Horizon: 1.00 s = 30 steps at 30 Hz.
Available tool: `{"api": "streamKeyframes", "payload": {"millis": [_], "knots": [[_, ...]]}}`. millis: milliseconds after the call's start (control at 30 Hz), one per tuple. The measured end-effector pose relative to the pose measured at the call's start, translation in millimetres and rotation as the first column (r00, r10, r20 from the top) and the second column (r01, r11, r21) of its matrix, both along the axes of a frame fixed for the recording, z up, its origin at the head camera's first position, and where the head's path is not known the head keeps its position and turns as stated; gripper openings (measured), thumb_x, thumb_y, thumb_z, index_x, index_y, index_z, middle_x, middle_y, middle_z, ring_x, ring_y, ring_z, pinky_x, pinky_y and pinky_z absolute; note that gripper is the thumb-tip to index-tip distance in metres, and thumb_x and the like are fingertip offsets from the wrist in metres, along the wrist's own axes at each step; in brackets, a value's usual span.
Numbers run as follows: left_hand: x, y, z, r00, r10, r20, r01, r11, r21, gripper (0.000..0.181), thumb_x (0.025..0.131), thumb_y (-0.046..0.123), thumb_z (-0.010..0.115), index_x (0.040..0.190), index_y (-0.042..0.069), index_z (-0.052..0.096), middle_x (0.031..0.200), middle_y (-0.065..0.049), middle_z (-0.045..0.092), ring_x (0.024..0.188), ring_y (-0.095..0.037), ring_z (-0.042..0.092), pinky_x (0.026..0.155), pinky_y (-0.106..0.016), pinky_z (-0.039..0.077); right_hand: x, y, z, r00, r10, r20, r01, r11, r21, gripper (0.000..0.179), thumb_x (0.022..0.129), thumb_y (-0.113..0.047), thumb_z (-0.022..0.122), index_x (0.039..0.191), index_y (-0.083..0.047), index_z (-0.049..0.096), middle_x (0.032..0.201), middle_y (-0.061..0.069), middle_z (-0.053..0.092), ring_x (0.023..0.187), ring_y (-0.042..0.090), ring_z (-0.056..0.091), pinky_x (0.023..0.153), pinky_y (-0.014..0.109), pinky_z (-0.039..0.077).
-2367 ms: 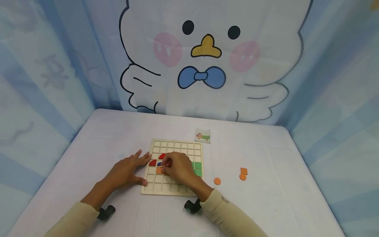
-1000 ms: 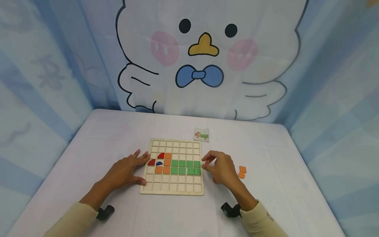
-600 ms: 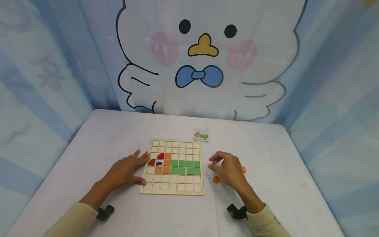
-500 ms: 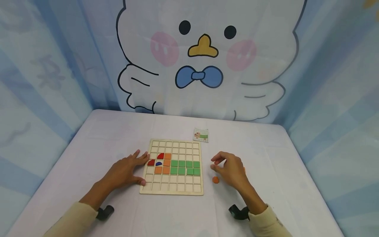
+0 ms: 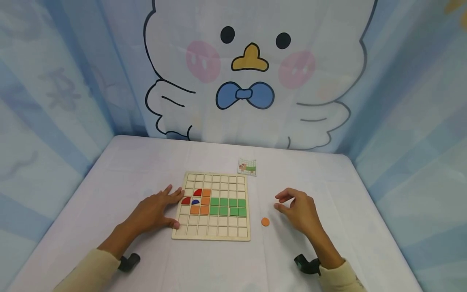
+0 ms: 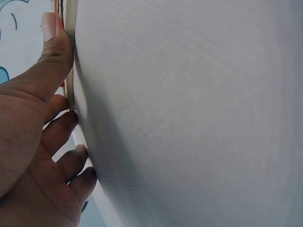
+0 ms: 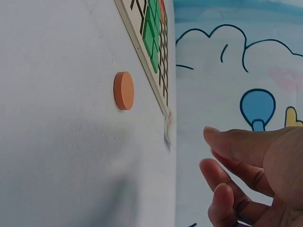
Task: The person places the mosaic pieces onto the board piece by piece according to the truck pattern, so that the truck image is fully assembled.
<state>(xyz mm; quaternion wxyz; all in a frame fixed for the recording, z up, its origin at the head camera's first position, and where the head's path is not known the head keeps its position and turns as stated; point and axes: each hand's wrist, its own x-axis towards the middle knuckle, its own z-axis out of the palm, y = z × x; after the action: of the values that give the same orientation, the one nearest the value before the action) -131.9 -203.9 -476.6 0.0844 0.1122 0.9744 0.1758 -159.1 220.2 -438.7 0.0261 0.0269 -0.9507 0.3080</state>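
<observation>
A wooden grid board [image 5: 213, 231] lies flat, bearing red quarter-circles [image 5: 198, 192], a blue half-disc [image 5: 196, 201], orange squares [image 5: 205, 200] and several green squares [image 5: 224, 202]. My left hand [image 5: 155, 209] rests along the board's left side, thumb and fingers spread against its edge. To the right of the board, my right hand [image 5: 300, 209] hovers above the table, thumb apart from the fingers and nothing between them. An orange disc [image 5: 265, 222] lies between the board and this hand; the right wrist view shows the disc [image 7: 124, 91] below the fingertips' level of reach.
A small picture card [image 5: 247, 166] with a gridded drawing lies behind the board's right corner. The white-covered table [image 5: 204, 267] meets a printed curtain [image 5: 251, 121] at the back and sides. Black wrist-worn devices [image 5: 129, 262] sit under both forearms.
My right hand has left the board and moved right past the single orange disc, now covering the orange square and second disc seen earlier. The left hand stays at the board's edge.
</observation>
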Motion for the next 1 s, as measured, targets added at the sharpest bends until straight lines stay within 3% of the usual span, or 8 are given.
{"api": "streamKeyframes", "payload": {"millis": [233,433,533,700,1000], "knots": [[-0.3,0.4,0.9,1.0,0.006,0.003,-0.006,1.0,-0.002,0.11,0.072,0.053,0.094,0.163,0.018,0.043,0.168,-0.029,0.035,0.147,-0.062,0.042,0.112,-0.075,0.043,2.9,13.9,3.5,1.0,0.006,-0.013,-0.006,1.0,-0.004,0.022,0.089,-0.015,0.087,0.109,-0.012,0.079,0.097,0.003,0.076,0.078,0.019,0.056,0.067,0.028,0.046],[0.2,0.7,2.4,1.0,-0.003,0.003,0.003,1.0,-0.011,0.111,0.07,0.056,0.093,0.162,0.018,0.045,0.167,-0.03,0.037,0.145,-0.063,0.043,0.11,-0.075,0.044,6.3,30.3,5.5,0.999,-0.022,0.031,0.024,0.998,-0.061,0.025,0.09,-0.015,0.085,0.113,-0.01,0.078,0.103,0.007,0.075,0.073,0.019,0.059,0.057,0.026,0.049],[0.6,1.1,3.3,1.0,-0.002,0.002,0.002,1.0,-0.015,0.111,0.07,0.057,0.092,0.162,0.018,0.044,0.167,-0.03,0.036,0.145,-0.062,0.044,0.111,-0.075,0.044,7.2,39.8,4.6,0.999,-0.035,0.025,0.036,0.999,-0.034,0.025,0.09,-0.016,0.085,0.114,-0.011,0.078,0.104,0.006,0.076,0.073,0.018,0.057,0.059,0.027,0.043],[0.6,1.6,3.7,1.0,-0.001,-0.001,0.001,1.0,-0.025,0.111,0.07,0.058,0.092,0.162,0.019,0.044,0.167,-0.03,0.037,0.144,-0.062,0.045,0.11,-0.074,0.045,8.1,54.2,0.5,0.999,-0.041,0.005,0.041,0.999,0.017,0.024,0.09,-0.015,0.085,0.113,-0.012,0.079,0.105,0.007,0.077,0.079,0.02,0.054,0.062,0.027,0.042],[-1.2,0.9,2.4,1.0,0.009,0.014,-0.009,1.0,-0.016,0.111,0.071,0.056,0.093,0.163,0.019,0.043,0.168,-0.03,0.035,0.146,-0.062,0.043,0.11,-0.075,0.044,8.0,70.2,-11.0,0.997,-0.016,0.081,0.009,0.996,0.086,0.027,0.088,-0.012,0.084,0.116,-0.012,0.08,0.111,0.01,0.079,0.086,0.022,0.058,0.072,0.031,0.045]]}}
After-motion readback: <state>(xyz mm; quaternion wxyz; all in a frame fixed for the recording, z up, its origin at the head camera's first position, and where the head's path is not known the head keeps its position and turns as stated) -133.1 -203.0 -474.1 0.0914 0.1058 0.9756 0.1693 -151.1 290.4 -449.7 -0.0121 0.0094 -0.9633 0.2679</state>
